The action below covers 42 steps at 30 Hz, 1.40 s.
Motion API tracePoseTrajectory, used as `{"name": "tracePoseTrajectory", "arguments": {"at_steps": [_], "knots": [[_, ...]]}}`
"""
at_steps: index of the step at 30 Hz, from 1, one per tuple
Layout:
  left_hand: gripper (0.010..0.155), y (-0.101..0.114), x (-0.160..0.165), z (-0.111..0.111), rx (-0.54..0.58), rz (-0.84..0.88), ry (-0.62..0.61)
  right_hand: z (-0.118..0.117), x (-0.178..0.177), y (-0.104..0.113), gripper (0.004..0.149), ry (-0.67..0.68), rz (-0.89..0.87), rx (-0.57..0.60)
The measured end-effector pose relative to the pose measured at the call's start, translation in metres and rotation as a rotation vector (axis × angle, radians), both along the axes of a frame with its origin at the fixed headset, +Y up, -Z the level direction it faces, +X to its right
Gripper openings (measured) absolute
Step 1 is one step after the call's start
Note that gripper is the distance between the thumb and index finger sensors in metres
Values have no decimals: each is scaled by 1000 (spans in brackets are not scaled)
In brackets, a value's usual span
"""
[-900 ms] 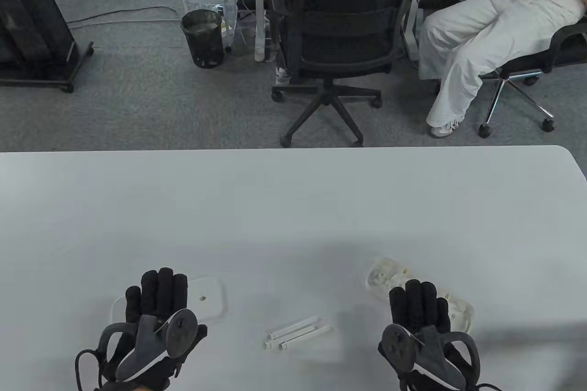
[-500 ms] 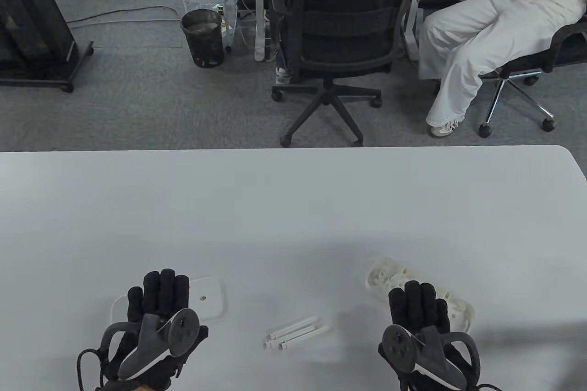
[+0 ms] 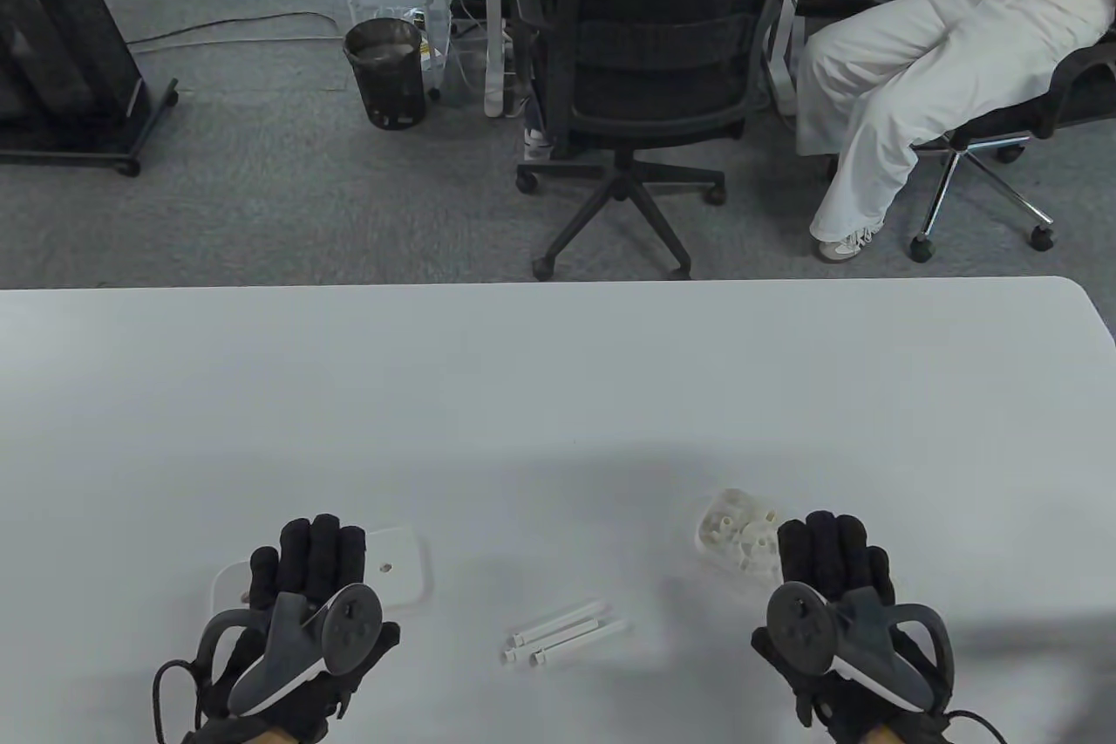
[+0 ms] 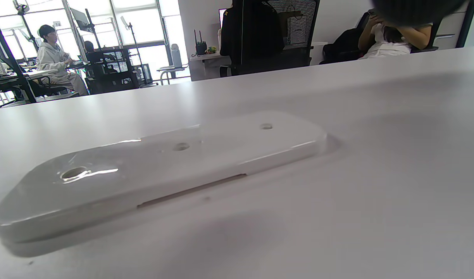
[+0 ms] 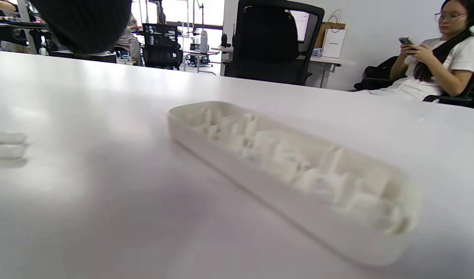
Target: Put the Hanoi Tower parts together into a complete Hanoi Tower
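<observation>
A flat white base plate with three holes (image 3: 397, 565) lies at the near left; the left wrist view shows it whole (image 4: 229, 149). My left hand (image 3: 309, 556) lies over its left part with fingers stretched out, holding nothing. A white tray-like base half with inner ribs (image 3: 737, 535) lies at the near right, also in the right wrist view (image 5: 299, 170). My right hand (image 3: 833, 552) hovers over its right part, fingers extended, holding nothing. Three white pegs (image 3: 567, 631) lie between the hands.
The white table (image 3: 558, 378) reaches far beyond the parts. Its far edge is at mid-frame, with office chairs (image 3: 641, 64) and a seated person (image 3: 924, 55) behind it. The table's rounded right corner (image 3: 1085, 299) is at the far right.
My right hand has moved right and slightly forward over the ribbed base half. My left hand has shifted slightly right. The parts have not moved.
</observation>
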<state>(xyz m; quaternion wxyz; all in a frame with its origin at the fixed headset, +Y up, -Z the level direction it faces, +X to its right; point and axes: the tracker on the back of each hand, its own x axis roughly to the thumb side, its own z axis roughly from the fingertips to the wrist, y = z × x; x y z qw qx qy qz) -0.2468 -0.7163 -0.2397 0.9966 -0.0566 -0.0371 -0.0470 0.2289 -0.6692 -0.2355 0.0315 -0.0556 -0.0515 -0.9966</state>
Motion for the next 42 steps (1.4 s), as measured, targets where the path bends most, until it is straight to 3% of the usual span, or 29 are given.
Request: {"name": "tracePoseTrajectory", "arguments": {"at_steps": [4, 8, 23, 36, 42], "knots": [[100, -2, -1, -1, -6, 5, 1, -12, 18, 10, 107, -43, 51, -22], [100, -1, -3, -1, -6, 19, 5, -24, 34, 6, 109, -86, 121, -105], [100, -10, 0, -5, -28, 20, -9, -43, 77, -60, 118, -164, 96, -354], [99, -14, -4, -6, -38, 29, -7, -48, 83, -85, 119, -157, 47, -408], [99, -18, -7, -8, -52, 41, -4, -48, 84, -91, 119, -136, 11, -375]]}}
